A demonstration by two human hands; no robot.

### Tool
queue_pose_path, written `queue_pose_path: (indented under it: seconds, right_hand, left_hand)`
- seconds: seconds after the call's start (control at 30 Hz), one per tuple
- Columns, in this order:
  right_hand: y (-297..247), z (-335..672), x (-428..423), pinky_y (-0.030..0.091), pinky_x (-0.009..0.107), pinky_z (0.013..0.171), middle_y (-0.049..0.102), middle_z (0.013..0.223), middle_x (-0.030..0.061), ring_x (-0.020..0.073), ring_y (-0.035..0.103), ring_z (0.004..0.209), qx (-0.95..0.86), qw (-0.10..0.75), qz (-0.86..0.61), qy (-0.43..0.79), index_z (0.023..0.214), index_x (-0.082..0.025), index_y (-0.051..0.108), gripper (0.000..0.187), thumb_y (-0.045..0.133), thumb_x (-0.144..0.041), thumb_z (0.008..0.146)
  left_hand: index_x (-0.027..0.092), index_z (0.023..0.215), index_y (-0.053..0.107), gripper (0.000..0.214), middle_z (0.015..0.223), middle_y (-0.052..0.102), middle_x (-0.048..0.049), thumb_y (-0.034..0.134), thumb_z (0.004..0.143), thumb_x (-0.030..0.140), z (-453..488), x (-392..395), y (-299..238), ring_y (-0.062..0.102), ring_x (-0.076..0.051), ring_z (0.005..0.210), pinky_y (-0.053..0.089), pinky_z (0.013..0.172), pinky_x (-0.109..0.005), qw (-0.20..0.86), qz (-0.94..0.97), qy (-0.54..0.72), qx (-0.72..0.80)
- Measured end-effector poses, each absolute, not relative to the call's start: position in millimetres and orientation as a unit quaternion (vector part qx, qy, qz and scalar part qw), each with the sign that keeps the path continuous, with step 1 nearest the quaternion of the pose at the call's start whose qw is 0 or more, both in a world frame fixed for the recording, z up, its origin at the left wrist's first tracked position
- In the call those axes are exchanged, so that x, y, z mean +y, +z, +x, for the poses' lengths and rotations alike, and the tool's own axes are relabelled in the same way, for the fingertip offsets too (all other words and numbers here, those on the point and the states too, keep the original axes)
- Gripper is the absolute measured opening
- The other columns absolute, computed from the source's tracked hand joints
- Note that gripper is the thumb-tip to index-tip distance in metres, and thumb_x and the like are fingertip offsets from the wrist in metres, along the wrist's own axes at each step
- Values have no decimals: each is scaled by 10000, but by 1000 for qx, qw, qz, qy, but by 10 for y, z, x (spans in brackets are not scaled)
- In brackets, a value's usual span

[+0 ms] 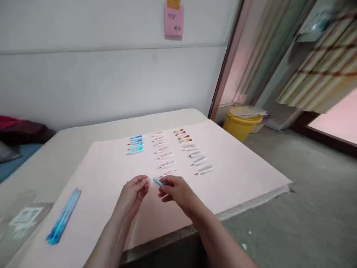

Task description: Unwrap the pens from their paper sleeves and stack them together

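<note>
Both my hands hover over the near middle of a white sheet (237, 163) on the table. My right hand (175, 190) pinches a small light-blue pen cap (157, 181) between thumb and fingers. My left hand (135, 191) is curled beside it, fingertips close to the cap's tip; whether it touches the cap I cannot tell. Beyond my hands lie three rows of short pens: blue ones (135, 144) on the left, white ones with red print (164, 152) in the middle, and brown and white ones (192, 150) on the right.
A bundle of long blue pens (63, 216) lies at the sheet's near left. A clear plastic bag (23, 219) sits at the table's left edge. A yellow bucket (241, 124) stands on the floor at the right. A pink note (173, 20) hangs on the wall.
</note>
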State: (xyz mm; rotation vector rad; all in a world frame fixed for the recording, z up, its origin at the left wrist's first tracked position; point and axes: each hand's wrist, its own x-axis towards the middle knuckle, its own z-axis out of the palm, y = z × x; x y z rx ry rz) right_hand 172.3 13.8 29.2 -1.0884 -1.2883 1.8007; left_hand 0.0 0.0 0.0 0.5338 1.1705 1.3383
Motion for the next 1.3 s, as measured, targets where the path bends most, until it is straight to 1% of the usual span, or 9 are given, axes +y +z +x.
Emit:
queue_pose_path:
  seconds: [0.13, 0.27, 0.43, 0.57, 0.77, 0.9, 0.97, 1.1, 1.3]
  right_hand:
    - [226, 1605, 83, 501, 273, 571, 550, 670, -5, 138, 601, 620, -521, 314, -412, 678, 738, -135, 600, 93, 520, -154, 694]
    - [188, 1538, 79, 514, 290, 604, 567, 668, 2, 146, 614, 633, -535, 309, -424, 662, 739, -137, 613, 106, 522, -174, 701]
    - [129, 1521, 80, 508, 295, 623, 595, 656, 16, 157, 624, 642, -543, 301, -442, 647, 746, -138, 625, 122, 532, -210, 716]
    - [93, 1538, 77, 483, 283, 635, 598, 624, 20, 157, 614, 655, -571, 299, -460, 611, 685, -145, 623, 119, 544, -227, 720]
    - [140, 1549, 73, 438, 239, 512, 558, 602, -1, 133, 577, 578, -565, 267, -452, 637, 676, -159, 596, 115, 506, -210, 728]
    - [159, 1536, 63, 480, 266, 561, 576, 649, 8, 133, 598, 589, -502, 290, -438, 687, 711, -147, 584, 108, 523, -232, 737]
    - [169, 1533, 59, 505, 295, 623, 579, 649, 11, 143, 614, 626, -469, 312, -437, 701, 711, -140, 576, 109, 551, -244, 731]
    - [198, 1528, 61, 518, 338, 733, 585, 677, 16, 164, 635, 703, -424, 346, -425, 722, 702, -137, 562, 114, 596, -246, 705]
    - [200, 1508, 63, 513, 358, 773, 569, 654, 5, 171, 640, 705, -371, 376, -414, 742, 696, -142, 550, 139, 631, -253, 674]
  left_hand:
    - [130, 813, 600, 154, 666, 564, 1, 681, 687, 163, -73, -60, 82, 504, -43, 564, 418, 546, -144, 617, 255, 560, 491]
    - [153, 795, 583, 101, 589, 528, 24, 620, 744, 231, -111, -121, 133, 462, -52, 523, 374, 511, -161, 612, 322, 520, 501]
    - [168, 790, 583, 103, 554, 540, 27, 566, 763, 267, -119, -145, 195, 476, -79, 525, 372, 525, -191, 520, 419, 469, 579]
    - [161, 747, 588, 115, 538, 562, 16, 597, 720, 272, -118, -145, 278, 505, -104, 531, 389, 535, -216, 461, 455, 443, 619]
    - [156, 836, 619, 211, 607, 602, -6, 591, 729, 335, -202, -196, 338, 537, -117, 579, 419, 574, -233, 476, 462, 450, 598]
    - [160, 855, 616, 264, 683, 621, -16, 593, 699, 371, -527, -183, 277, 559, -130, 611, 435, 598, -252, 412, 435, 460, 656]
    - [164, 765, 602, 233, 613, 599, -7, 572, 687, 382, -734, -163, 196, 549, -139, 558, 418, 561, -260, 342, 432, 391, 737]
    - [194, 628, 554, 295, 543, 592, -16, 518, 695, 478, -944, -121, -30, 562, -180, 529, 365, 527, -278, 238, 474, 140, 836]
    - [208, 724, 553, 385, 741, 657, -88, 501, 665, 586, -677, -12, -161, 609, -246, 702, 377, 571, -298, 179, 472, 57, 861]
